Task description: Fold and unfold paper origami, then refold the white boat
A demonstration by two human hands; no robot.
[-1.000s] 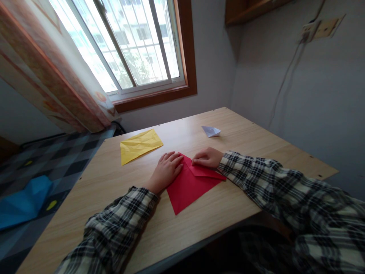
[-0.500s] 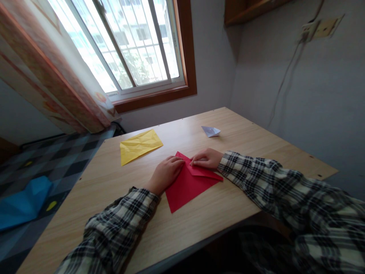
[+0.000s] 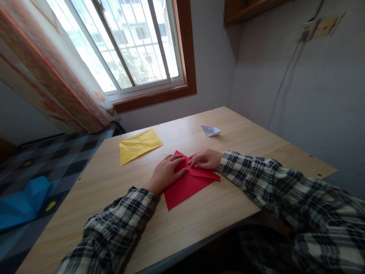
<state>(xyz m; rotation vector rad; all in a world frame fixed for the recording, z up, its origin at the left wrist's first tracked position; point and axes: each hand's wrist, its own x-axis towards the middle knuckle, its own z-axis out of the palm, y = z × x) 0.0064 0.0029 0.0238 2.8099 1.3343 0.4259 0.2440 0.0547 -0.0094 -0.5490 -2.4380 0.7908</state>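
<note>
A red paper sheet, partly folded, lies flat near the middle of the wooden table. My left hand rests palm down on its left part, fingers spread across the paper. My right hand presses with its fingertips on a folded flap at the paper's far right edge. Both arms are in checked sleeves. Neither hand lifts the paper off the table.
A creased yellow paper sheet lies to the far left on the table. A small white folded paper sits farther back. A blue sheet lies on the chequered floor at left. Window and curtain stand behind; a wall runs along the right.
The red paper has slid and turned slightly to the left under both hands. My left hand's fingers have moved closer to the right hand's fingertips.
</note>
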